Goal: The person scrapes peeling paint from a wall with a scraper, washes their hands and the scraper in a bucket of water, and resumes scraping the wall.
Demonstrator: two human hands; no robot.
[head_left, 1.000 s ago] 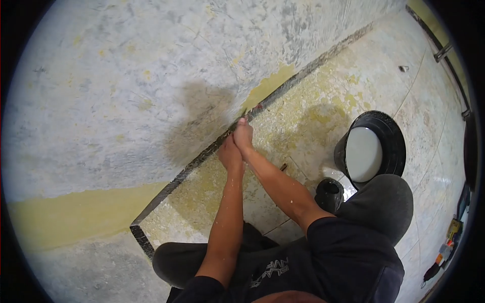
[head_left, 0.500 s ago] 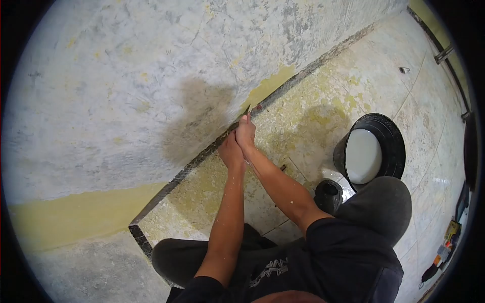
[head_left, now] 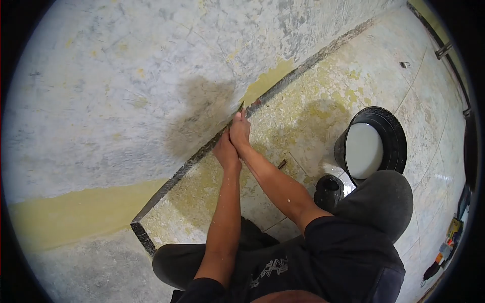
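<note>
Both hands are together at the dark baseboard (head_left: 189, 162), where the wall meets the floor. My right hand (head_left: 240, 132) is closed round a thin scraper-like tool (head_left: 242, 106), whose narrow tip points up at the lower edge of the yellow wall patch (head_left: 268, 83). Just below and left of it, my left hand (head_left: 226, 151) is closed and pressed against the right one; what its fingers grip is hidden. The wall (head_left: 111, 101) is mottled white and grey. Yellow flakes cover the floor (head_left: 298, 118) beside the baseboard.
A black bucket (head_left: 399, 146) with whitish liquid (head_left: 364, 150) stands right of my arms, near my knee. Beside it is a small black container (head_left: 329, 190). A small stick-like object (head_left: 282, 164) lies on the floor. Several tools (head_left: 444, 249) lie at the far right.
Both hands have shifted slightly left and up along the baseboard, still together. The tool tip has moved slightly left since half a second ago.
</note>
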